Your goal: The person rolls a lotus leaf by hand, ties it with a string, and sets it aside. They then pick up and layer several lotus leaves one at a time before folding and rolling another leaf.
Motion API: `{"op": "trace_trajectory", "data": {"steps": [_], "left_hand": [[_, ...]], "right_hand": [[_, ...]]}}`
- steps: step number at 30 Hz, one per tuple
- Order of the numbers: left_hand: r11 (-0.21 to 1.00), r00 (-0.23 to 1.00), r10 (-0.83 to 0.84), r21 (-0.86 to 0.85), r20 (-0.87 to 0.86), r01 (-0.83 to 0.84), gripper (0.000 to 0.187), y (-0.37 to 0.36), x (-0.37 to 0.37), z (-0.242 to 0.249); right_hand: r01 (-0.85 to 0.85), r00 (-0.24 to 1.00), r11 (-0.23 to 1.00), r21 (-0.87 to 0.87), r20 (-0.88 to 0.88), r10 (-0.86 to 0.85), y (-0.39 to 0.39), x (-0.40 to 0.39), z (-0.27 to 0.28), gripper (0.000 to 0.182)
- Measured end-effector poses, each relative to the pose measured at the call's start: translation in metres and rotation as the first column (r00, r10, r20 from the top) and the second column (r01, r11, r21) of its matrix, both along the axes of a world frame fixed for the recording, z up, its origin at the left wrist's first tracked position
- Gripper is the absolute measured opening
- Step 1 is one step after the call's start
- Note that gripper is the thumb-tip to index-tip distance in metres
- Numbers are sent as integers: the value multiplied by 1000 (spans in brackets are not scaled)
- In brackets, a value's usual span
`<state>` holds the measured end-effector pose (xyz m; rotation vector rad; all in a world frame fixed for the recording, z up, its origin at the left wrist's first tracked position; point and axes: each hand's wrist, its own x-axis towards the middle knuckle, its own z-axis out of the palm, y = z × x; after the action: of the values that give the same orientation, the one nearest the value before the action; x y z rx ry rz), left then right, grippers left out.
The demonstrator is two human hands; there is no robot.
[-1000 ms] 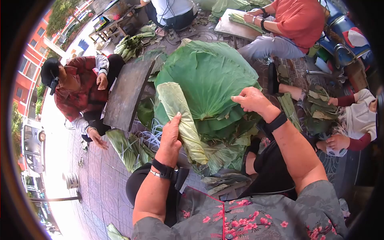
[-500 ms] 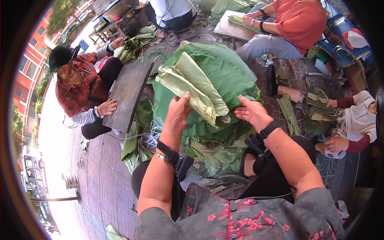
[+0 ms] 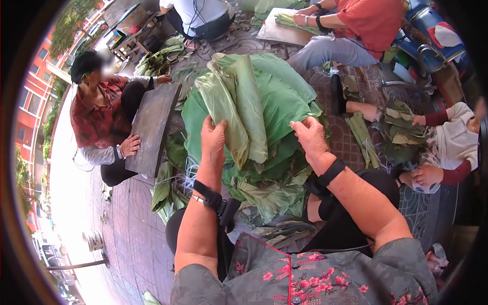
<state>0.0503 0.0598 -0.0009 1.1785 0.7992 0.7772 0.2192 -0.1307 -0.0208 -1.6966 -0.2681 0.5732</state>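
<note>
In front of me is a broad stack of large green lotus leaves (image 3: 284, 86). Two paler folded lotus leaves (image 3: 254, 109) lie lengthwise on top, side by side. My left hand (image 3: 212, 138) pinches the near left edge of the folded leaves between thumb and fingers. On the other side, my right hand (image 3: 311, 136) has thumb and fingertips closed on the right rim of a green leaf in the stack. Below the stack, drier, crumpled leaves (image 3: 269, 195) spread near my knees.
At left, a person in a red patterned shirt (image 3: 99, 104) rests a hand on a dark wooden board (image 3: 152, 127). A person in an orange shirt (image 3: 363, 28) sits at back right by a pale board (image 3: 279, 31). Another person's hand (image 3: 427, 174) is at right, near loose leaves (image 3: 404, 124).
The folded leaves have turned more upright in view. My right hand, previously open with fingers extended, has closed on the leaf rim. The person at left has lowered the far hand.
</note>
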Motion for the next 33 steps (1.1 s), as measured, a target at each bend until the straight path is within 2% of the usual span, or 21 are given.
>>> {"op": "trace_trajectory", "data": {"steps": [3, 5, 6, 7, 9, 10, 11, 13, 14, 15, 16, 18, 21, 23, 25, 28, 31, 33], "left_hand": [[998, 999, 12, -67, 46, -9, 43, 3, -2, -18], [996, 997, 34, -88, 73, -28, 42, 0, -2, -16], [997, 997, 33, -77, 77, -27, 42, 0, -2, -16], [997, 996, 33, -65, 82, -27, 41, 0, -2, -16], [998, 997, 16, -57, 77, -12, 39, 0, -2, -17], [998, 998, 2, -59, 64, 2, 37, -1, -2, -18], [998, 999, -12, -61, 51, 15, 35, -2, -3, -19], [961, 949, -54, -242, 312, 135, 34, 2, -10, -26], [925, 898, -54, -316, 436, 210, 33, 4, -14, -30], [908, 901, 54, -397, 431, 136, 35, 4, -9, -32], [906, 908, 70, -408, 413, 116, 34, 5, -10, -34], [899, 918, 107, -432, 381, 75, 34, 4, -13, -34], [953, 941, 52, -299, 334, 54, 36, -1, -17, -28], [957, 954, 63, -290, 293, 26, 40, -7, -16, -20], [954, 946, 10, -286, 325, 88, 39, -2, -15, -25], [964, 938, -37, -236, 344, 125, 37, 2, -18, -33], [974, 931, -24, -201, 364, 103, 38, 0, -19, -33], [979, 929, -23, -180, 369, 96, 38, -1, -20, -29]], "right_hand": [[-7, 964, 998, -58, 265, 22, -1, 4, 1, 24], [18, 867, 998, -56, 499, 12, 2, -7, 20, 24], [31, 795, 998, -52, 606, 7, 5, -13, 33, 23], [-30, 698, 1000, -2, 715, 22, 10, -19, 42, 22], [-239, 435, 966, -96, 879, 195, 18, -30, 59, 14], [-354, 291, 923, -150, 920, 262, 22, -34, 61, 14], [-441, 259, 881, -174, 915, 310, 28, -39, 58, 14], [-600, 184, 771, -214, 901, 393, 40, -48, 45, 14], [-589, 147, 762, -270, 891, 429, 42, -50, 39, 15], [-575, 108, 750, -328, 878, 467, 43, -52, 36, 16], [-558, 67, 734, -387, 861, 505, 43, -52, 34, 16], [-572, 110, 727, -380, 842, 527, 42, -49, 36, 15], [-604, 161, 715, -352, 824, 543, 39, -41, 43, 16], [-624, 278, 705, -336, 747, 603, 44, -33, 38, 16], [-618, 378, 728, -296, 700, 606, 49, -28, 36, 16], [-506, 354, 804, -313, 774, 525, 54, -26, 27, 32], [-191, 285, 956, -223, 919, 272, 56, -39, 31, 65], [-189, 489, 946, -262, 811, 322, 61, -37, 20, 81]]}}
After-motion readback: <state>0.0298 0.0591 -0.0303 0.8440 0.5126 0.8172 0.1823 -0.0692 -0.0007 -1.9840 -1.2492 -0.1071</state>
